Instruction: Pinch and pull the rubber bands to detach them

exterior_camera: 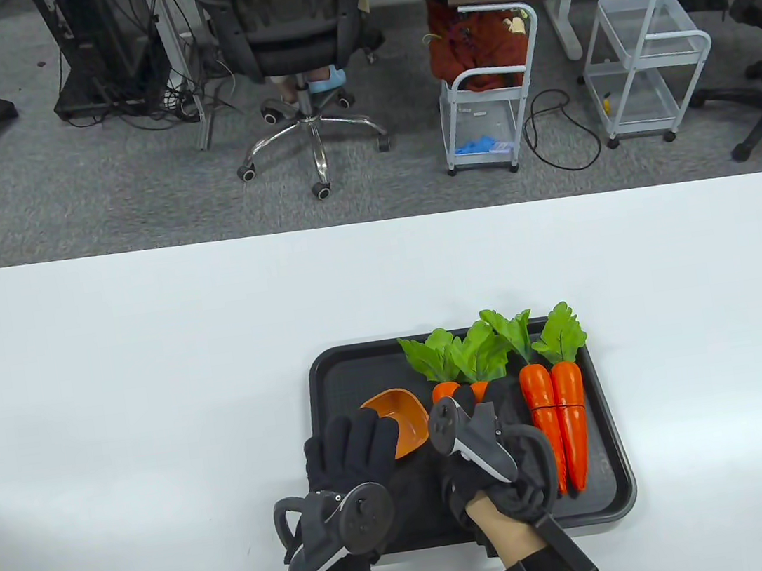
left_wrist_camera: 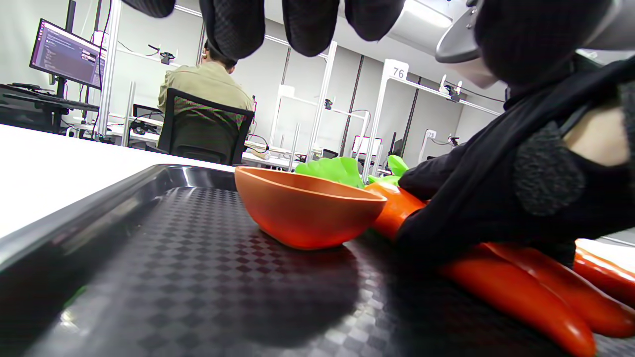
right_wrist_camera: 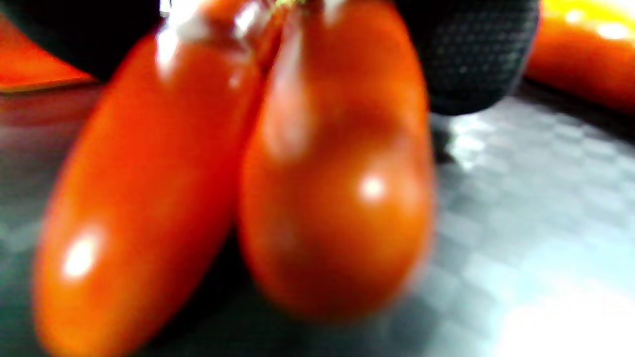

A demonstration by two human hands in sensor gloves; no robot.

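Two pairs of orange toy carrots with green leaves lie on a black tray (exterior_camera: 325, 392). The right pair (exterior_camera: 558, 423) is bound by a thin rubber band (exterior_camera: 554, 406). My right hand (exterior_camera: 472, 404) lies over the left pair (exterior_camera: 445, 390) and grips it with fingers on both sides; the right wrist view shows these two carrots (right_wrist_camera: 248, 188) close and blurred, with a gloved fingertip (right_wrist_camera: 471, 59) beside them. No band on this pair shows. My left hand (exterior_camera: 350, 442) hovers over the tray's left part, fingers (left_wrist_camera: 307, 25) extended and empty.
An orange bowl (exterior_camera: 403, 417) stands on the tray between the hands, just ahead of the left fingers; it also shows in the left wrist view (left_wrist_camera: 307, 213). The white table (exterior_camera: 152, 374) spreads around the tray. An office chair and carts stand on the floor beyond.
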